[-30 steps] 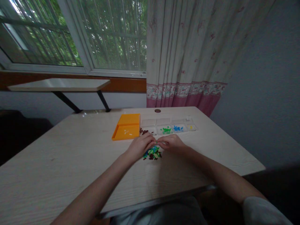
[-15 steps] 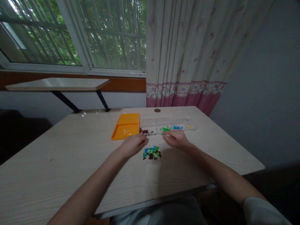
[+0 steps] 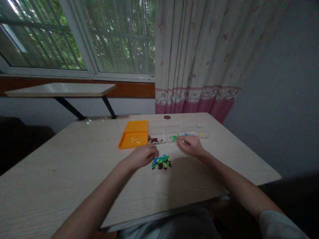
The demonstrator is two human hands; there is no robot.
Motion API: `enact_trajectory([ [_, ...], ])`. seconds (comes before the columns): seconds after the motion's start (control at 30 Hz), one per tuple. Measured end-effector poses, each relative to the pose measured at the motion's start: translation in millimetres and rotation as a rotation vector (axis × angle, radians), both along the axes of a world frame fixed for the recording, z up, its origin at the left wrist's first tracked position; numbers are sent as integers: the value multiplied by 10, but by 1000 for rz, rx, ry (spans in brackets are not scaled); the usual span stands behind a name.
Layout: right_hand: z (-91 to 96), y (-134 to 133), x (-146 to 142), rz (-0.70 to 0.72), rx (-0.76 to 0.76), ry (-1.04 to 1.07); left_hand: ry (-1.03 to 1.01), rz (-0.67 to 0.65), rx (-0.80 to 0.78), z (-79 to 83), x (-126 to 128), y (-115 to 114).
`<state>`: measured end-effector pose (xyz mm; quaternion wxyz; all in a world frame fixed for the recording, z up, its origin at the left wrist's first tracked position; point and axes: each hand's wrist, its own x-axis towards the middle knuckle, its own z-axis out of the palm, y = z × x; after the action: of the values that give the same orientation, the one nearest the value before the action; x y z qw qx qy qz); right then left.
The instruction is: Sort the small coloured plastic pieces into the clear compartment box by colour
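My right hand (image 3: 191,145) reaches over the front edge of a clear tray compartment, its fingertips drawn together at the small green pieces (image 3: 173,137). Whether a piece is between them is too small to tell. Beside the mixed pile (image 3: 161,162) of blue, green, cream and brown pieces, my left hand (image 3: 142,156) hovers at the upper left with curled fingers. What it holds, if anything, is hidden. Brown pieces (image 3: 153,139) fill part of the compartment beyond it. Blue pieces (image 3: 188,134) show partly behind my right hand, with yellow pieces (image 3: 202,134) farther right.
An open orange case (image 3: 137,126) with a few white pieces (image 3: 135,140) stands left of the clear tray (image 3: 171,127). All rest on the pale wooden table (image 3: 87,159). A raised shelf (image 3: 74,88) stands at the back left, and a curtain (image 3: 194,66) hangs behind.
My right hand has shifted slightly right, uncovering more of the green pieces and covering some blue ones. My left hand has come down a little toward the mixed pile.
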<state>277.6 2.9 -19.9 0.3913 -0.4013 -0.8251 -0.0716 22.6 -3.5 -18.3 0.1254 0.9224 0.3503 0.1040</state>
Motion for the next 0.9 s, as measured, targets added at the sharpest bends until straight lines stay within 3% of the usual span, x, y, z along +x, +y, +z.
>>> enact_trajectory([
  [0.23, -7, 26, 24, -17, -51, -5, -19, -24, 4, 16, 13, -16],
  [0.47, -88, 158, 78, -190, -271, -12, -9, -60, -8, 25, 19, -10],
  [0.7, -228, 320, 154, -281, -316, 26, -12, -25, 1, -7, 1, 9],
  [0.9, -199, 283, 138, -276, -341, 13, -6, 7, 8, -18, -28, 41],
])
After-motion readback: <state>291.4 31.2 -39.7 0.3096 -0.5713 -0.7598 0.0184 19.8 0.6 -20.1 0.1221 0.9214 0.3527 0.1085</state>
